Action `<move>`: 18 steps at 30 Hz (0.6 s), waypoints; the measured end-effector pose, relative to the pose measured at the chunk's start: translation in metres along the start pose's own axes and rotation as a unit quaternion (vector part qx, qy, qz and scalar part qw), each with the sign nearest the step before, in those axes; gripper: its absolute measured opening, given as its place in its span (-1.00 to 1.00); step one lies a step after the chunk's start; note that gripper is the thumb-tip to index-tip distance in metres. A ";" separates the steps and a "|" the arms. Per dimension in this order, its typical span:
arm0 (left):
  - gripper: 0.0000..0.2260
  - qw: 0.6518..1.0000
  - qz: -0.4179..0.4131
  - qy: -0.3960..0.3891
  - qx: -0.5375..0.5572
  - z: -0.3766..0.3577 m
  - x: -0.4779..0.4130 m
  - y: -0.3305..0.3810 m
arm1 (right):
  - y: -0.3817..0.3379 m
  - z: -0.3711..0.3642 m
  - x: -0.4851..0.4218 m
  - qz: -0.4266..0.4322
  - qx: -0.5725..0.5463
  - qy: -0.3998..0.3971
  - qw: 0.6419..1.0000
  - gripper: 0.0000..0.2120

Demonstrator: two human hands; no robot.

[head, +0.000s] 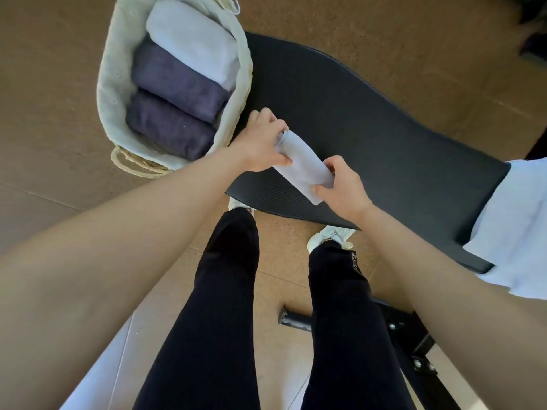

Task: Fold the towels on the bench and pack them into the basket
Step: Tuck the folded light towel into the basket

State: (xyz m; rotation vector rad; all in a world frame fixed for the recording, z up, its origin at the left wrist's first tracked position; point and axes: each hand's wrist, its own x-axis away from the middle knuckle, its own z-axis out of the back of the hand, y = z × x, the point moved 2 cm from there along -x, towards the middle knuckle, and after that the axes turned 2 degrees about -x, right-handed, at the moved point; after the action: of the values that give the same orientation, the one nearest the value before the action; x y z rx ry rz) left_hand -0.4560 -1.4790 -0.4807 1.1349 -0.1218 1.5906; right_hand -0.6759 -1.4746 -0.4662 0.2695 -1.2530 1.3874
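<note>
while it is gripped at both ends, the small folded pale lavender towel [302,165] is held just above the black padded bench [370,128], close to its near left edge. the left hand [260,143] is curled round the far-left end and the right hand [340,184] round the near-right end, so the long axis runs far-left to near-right. the cream cloth-lined woven basket [109,84] lies to the far left, just beside the left hand, which is the nearer. inside, a white rolled towel [192,39] and two dark purple rolled towels [177,81] are packed side by side, roughly parallel to the held one. free room is judged to remain only at the near end. the basket's right wall stands between and must be cleared. pale cloth [518,226] is draped over the bench's right end.
</note>
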 end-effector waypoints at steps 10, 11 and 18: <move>-0.51 0.926 0.027 0.151 0.344 0.053 0.126 -0.047 | -0.093 -0.007 0.046 0.147 -0.046 -0.034 0.987 -0.49; -0.47 0.923 0.023 0.171 0.345 0.062 0.135 -0.057 | -0.109 -0.012 0.045 0.175 -0.035 -0.034 0.983 -0.43; -0.43 0.957 0.024 0.205 0.203 0.128 0.146 -0.139 | -0.203 -0.059 0.006 0.274 0.025 -0.076 0.958 -0.33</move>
State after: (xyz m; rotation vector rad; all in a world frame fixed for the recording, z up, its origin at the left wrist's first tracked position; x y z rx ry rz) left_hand -0.2564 -1.4019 -0.3749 1.0828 0.4737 1.9156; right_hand -0.4818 -1.4795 -0.3825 0.0600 -1.4893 1.9014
